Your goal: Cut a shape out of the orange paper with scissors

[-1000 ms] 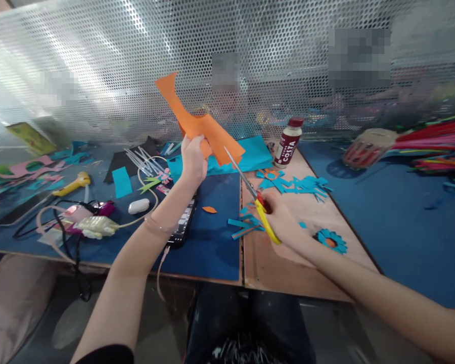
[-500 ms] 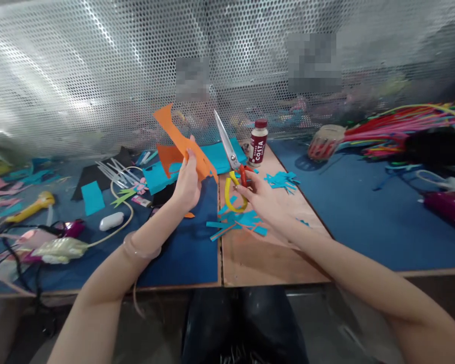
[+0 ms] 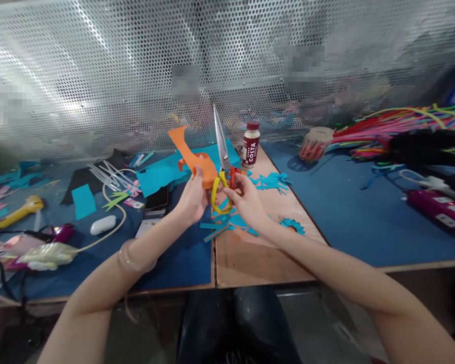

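Note:
My left hand (image 3: 194,198) pinches a curled, cut piece of orange paper (image 3: 191,161) above the table. Close on its right, my right hand (image 3: 245,198) grips scissors (image 3: 223,146) with one yellow and one red handle, the closed blades pointing up and away from me. The yellow handle loop is beside my left fingertips; whether they touch it I cannot tell. Below and between the hands lie blue paper strips (image 3: 227,222). A larger sheet of blue paper (image 3: 159,174) rests behind my left hand.
A Costa bottle (image 3: 251,145) stands behind my right hand, with more blue strips (image 3: 271,181) and a blue paper flower (image 3: 291,226) nearby. At right are a cup (image 3: 315,144), colourful pipe cleaners (image 3: 387,131) and a purple power strip (image 3: 440,207). A glue gun (image 3: 18,212) lies left.
The orange paper has come down and right, curling towards me. Both hands are closer together, and the scissors stand more upright. The view has shifted slightly.

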`<action>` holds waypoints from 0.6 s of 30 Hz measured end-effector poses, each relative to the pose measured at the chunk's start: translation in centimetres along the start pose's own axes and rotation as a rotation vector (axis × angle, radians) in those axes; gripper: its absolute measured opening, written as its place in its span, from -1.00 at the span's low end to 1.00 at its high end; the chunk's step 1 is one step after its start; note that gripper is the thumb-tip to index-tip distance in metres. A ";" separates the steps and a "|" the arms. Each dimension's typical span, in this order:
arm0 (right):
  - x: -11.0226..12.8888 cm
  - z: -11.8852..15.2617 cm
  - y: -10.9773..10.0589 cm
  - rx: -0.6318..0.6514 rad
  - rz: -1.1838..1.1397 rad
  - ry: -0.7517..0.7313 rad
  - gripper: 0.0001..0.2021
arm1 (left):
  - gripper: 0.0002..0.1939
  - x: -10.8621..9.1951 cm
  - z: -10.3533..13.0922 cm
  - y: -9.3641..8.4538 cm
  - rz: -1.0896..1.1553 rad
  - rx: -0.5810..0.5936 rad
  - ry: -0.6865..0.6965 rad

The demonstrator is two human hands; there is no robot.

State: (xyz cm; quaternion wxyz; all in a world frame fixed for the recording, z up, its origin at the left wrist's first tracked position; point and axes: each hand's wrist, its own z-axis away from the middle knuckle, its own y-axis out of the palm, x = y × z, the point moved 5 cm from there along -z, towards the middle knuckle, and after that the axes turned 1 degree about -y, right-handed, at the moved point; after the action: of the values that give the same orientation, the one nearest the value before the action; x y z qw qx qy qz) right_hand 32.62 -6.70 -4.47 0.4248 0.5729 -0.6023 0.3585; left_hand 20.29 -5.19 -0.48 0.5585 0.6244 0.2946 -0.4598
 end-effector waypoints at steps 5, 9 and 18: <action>0.6 -0.5 0.1 0.048 0.137 -0.145 -0.63 | -0.46 -1.2 0.8 1.0 0.032 0.044 0.024; 1.7 -0.9 0.1 0.120 0.127 -0.178 -0.55 | -0.50 -2.3 1.3 1.0 0.026 0.045 0.083; 3.3 -1.4 -0.9 0.155 0.236 -0.208 -0.40 | -0.44 -2.6 2.5 1.7 -0.025 0.063 0.203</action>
State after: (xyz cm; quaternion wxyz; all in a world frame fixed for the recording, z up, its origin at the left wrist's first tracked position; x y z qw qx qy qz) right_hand 33.75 -6.82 -0.93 0.2696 0.5634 -0.6767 0.3899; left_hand 20.16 -7.55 2.68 0.5001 0.6813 0.3427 -0.4102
